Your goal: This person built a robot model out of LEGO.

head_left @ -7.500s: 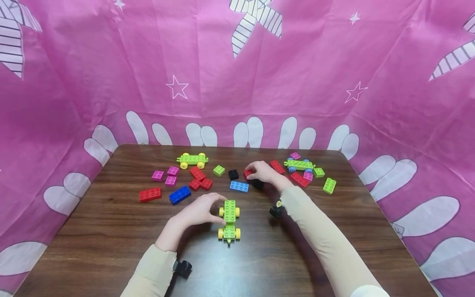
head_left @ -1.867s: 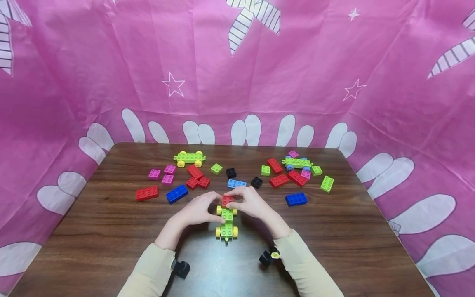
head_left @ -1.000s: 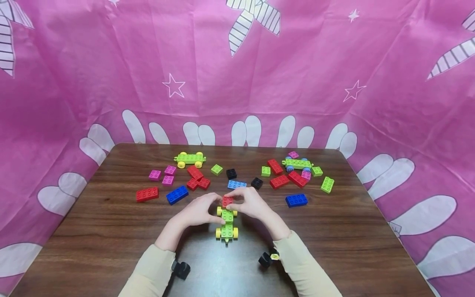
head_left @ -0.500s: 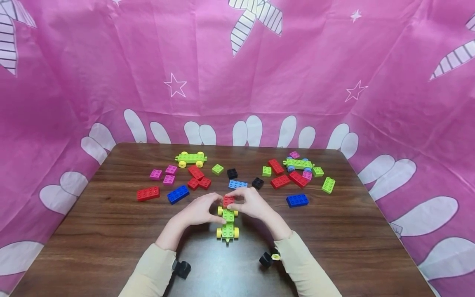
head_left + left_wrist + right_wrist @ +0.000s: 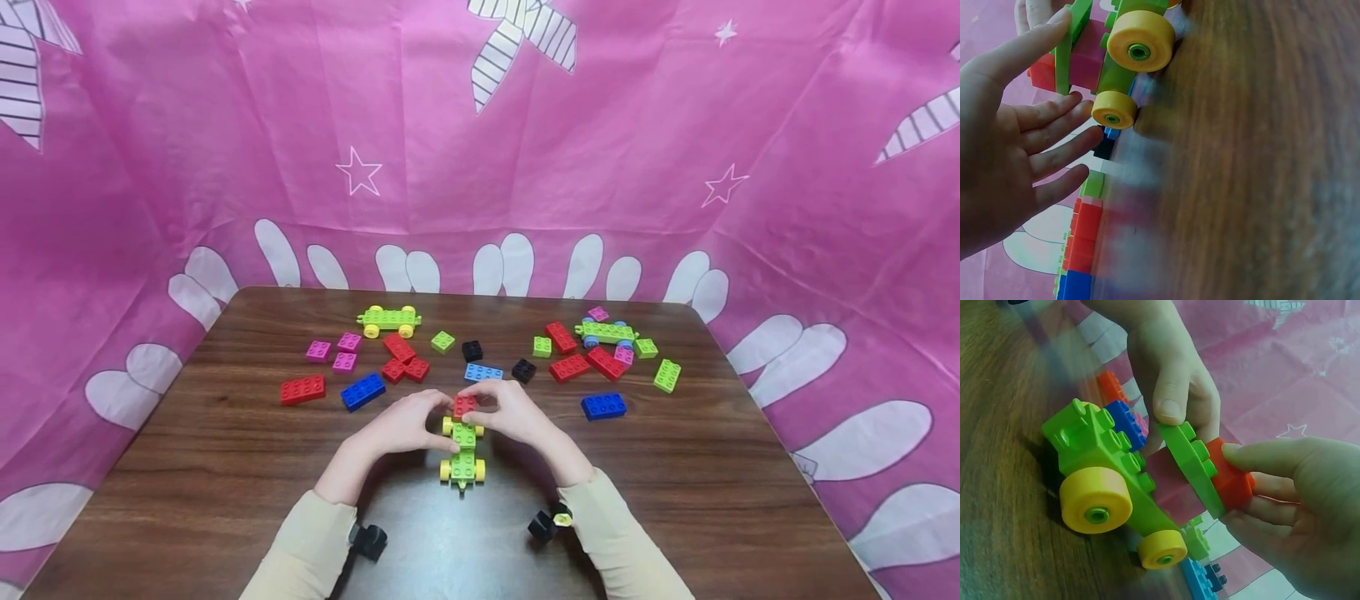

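A toy car with a light-green wheeled base [image 5: 462,468] and yellow wheels stands in front of me. On the base sits a pink brick [image 5: 1169,487], topped by a flat light-green brick [image 5: 1186,464]. My left hand [image 5: 405,425] pinches the flat green brick between thumb and fingers, its other fingers spread in the left wrist view. A red brick [image 5: 465,406] is at the far end, against the studded top of the flat green brick. With thumb and fingertips, my right hand [image 5: 513,411] grips this red brick from the right.
Two more green wheeled bases, one yellow-wheeled [image 5: 389,320] and one blue-wheeled [image 5: 607,334], stand at the back. Several loose bricks lie across the table [image 5: 225,467], including a light-blue brick [image 5: 483,373] beyond the car and a blue brick [image 5: 603,406] at right.
My right hand has come from the loose bricks at the back to the car and now holds a red brick on it. A blue brick now lies at right. Over the last second, hands barely moved.
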Tool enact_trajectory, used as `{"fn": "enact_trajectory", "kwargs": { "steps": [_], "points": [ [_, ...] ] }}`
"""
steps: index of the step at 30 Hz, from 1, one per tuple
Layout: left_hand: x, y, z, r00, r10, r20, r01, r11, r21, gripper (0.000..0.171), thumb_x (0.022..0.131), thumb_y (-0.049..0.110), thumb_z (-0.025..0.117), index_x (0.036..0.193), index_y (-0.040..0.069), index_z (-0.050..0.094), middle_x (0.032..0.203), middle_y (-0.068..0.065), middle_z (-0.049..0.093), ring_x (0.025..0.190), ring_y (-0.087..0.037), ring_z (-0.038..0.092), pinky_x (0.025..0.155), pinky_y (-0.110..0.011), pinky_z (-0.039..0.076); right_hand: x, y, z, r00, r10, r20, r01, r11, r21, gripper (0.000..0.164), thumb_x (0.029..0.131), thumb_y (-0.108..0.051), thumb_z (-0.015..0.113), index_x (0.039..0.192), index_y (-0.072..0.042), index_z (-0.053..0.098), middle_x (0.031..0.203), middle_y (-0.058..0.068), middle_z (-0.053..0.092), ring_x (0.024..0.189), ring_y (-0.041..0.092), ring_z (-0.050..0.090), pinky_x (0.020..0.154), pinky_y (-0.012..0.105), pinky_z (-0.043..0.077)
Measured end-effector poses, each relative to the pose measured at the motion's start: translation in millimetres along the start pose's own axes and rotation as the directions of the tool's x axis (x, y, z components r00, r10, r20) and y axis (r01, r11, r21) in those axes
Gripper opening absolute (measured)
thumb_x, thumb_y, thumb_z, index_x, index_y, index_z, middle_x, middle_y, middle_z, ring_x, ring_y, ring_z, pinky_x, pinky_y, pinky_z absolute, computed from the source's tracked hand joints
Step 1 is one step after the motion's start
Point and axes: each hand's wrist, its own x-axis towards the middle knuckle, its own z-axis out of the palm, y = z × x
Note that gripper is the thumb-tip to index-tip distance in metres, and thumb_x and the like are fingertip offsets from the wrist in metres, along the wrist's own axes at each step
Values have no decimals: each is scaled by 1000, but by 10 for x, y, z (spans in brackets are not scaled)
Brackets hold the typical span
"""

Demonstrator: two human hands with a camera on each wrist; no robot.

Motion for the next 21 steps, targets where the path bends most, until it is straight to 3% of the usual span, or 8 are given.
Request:
{"fn": "enact_trajectory", "kwargs": {
  "steps": [12,21],
  "points": [
    [-10,-35,-34,1000,11,-6,-11,999,34,82,72,54,81,135,8,56,132,-8,61,122,-26,57,101,-50,48,-48,23,-119,999,-8,52,5,999,49,51,87,-27,74,130,-4,61,128,9,65,119,26,60,100,48,49],
    [-43,-32,-110,999,24,-30,-25,1000,-15,68,81,48,75,135,11,57,134,-8,61,126,-27,55,103,-51,46,-63,70,-172,997,5,76,-8,999,37,50,86,-26,76,129,-4,61,124,7,67,116,24,61,99,47,50]
  ]
}}
